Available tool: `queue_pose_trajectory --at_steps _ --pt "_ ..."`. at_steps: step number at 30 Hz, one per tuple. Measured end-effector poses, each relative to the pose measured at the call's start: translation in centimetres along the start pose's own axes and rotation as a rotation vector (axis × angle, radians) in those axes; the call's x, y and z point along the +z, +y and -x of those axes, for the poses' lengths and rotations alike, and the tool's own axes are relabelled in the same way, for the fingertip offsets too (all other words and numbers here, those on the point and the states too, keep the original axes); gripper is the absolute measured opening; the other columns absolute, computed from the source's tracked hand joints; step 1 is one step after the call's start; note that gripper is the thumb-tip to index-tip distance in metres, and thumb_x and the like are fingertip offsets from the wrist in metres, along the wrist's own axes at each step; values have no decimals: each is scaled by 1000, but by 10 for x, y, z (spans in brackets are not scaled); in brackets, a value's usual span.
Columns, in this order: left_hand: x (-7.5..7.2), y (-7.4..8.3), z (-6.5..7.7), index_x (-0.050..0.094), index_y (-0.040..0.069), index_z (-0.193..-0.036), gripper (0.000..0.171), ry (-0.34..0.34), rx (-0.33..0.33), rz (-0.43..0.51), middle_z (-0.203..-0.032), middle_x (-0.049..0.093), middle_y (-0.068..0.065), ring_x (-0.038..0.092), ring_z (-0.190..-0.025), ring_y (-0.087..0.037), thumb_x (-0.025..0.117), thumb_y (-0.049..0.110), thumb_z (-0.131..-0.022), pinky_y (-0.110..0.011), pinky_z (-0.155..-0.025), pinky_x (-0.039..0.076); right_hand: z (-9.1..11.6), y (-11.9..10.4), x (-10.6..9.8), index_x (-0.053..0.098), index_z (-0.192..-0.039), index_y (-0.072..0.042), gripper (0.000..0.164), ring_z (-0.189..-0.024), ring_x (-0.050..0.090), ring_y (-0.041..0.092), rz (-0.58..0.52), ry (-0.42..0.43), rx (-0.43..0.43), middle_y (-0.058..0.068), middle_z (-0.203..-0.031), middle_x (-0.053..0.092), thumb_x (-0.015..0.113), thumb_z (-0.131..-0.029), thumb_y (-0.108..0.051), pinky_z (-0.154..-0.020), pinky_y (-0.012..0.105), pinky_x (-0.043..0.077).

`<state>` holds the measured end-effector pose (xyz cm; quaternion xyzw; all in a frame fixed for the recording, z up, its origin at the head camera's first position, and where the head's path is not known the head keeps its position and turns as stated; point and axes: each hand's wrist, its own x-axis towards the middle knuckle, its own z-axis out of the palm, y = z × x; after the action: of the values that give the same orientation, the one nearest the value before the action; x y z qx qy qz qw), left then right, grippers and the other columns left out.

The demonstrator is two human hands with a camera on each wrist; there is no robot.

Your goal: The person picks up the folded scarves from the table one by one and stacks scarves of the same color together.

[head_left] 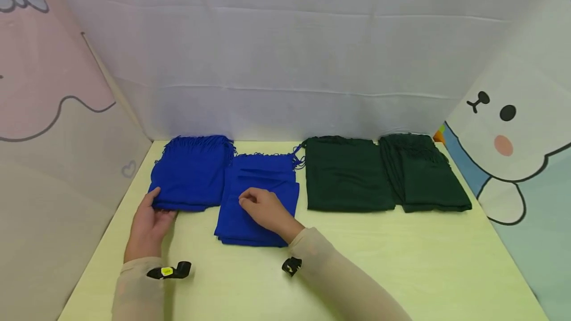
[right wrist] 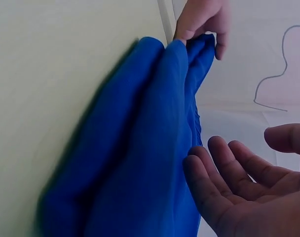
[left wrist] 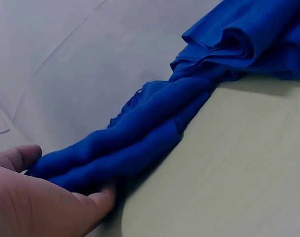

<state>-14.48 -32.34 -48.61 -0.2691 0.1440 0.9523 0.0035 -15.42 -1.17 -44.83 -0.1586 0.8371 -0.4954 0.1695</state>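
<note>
A folded blue fringed scarf lies at the left of the table, fringe toward the back wall. At its front left corner my left hand grips the folded edge, thumb above and fingers beneath. The left wrist view shows this hand around the end of the layered blue cloth. Beside that pile is a second folded blue scarf, set nearer the front. My right hand hovers over it, holding nothing; in the right wrist view its fingers are loosely bent, close beside the blue cloth.
Two folded dark green scarves, one left and one right, lie side by side on the right of the pale yellow table. A white cloth wall closes the back; printed side panels flank the table.
</note>
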Motion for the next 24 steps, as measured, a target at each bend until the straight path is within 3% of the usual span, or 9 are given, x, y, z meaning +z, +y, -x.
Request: queue_pose_trajectory --at_steps 3,5,14,20,24 --pt "3 -2 -1 4 47 -156 77 -34 -22 -115 -163 5 20 5 -150 -8 55 24 -103 -38 -123 5 -1 -1 5 70 -118 -14 30 -94 59 10 -2 -8 -3 -9 -105 67 54 -102 -33 -87 34 50" --pt "4 -2 -2 4 49 -155 77 -35 -28 -114 -163 4 20 4 -151 -10 55 26 -103 -42 -122 3 -1 -1 8 70 -118 -15 30 -96 59 9 -7 -12 -1 -10 -106 67 54 -102 -33 -88 34 50" --pt "1 -2 -10 5 52 -154 65 -3 -49 97 -160 8 25 7 -148 -3 43 27 -107 -40 -122 3 -6 -2 22 72 -112 -15 25 -93 60 7 -69 -52 7 -11 -101 68 56 -101 -31 -86 31 50" --pt "0 -2 -9 8 50 -155 60 -1 -59 186 -160 12 24 10 -148 -4 38 26 -109 -37 -122 6 -20 -6 37 69 -115 -5 27 -90 64 14 -304 -134 77 4 -103 69 57 -101 -24 -81 28 54" --pt "0 -1 -8 9 49 -155 60 10 -61 223 -160 13 23 11 -148 -5 39 25 -109 -37 -122 7 -34 -9 46 61 -125 4 34 -104 67 23 -556 -190 179 15 -116 66 55 -102 -20 -91 33 55"
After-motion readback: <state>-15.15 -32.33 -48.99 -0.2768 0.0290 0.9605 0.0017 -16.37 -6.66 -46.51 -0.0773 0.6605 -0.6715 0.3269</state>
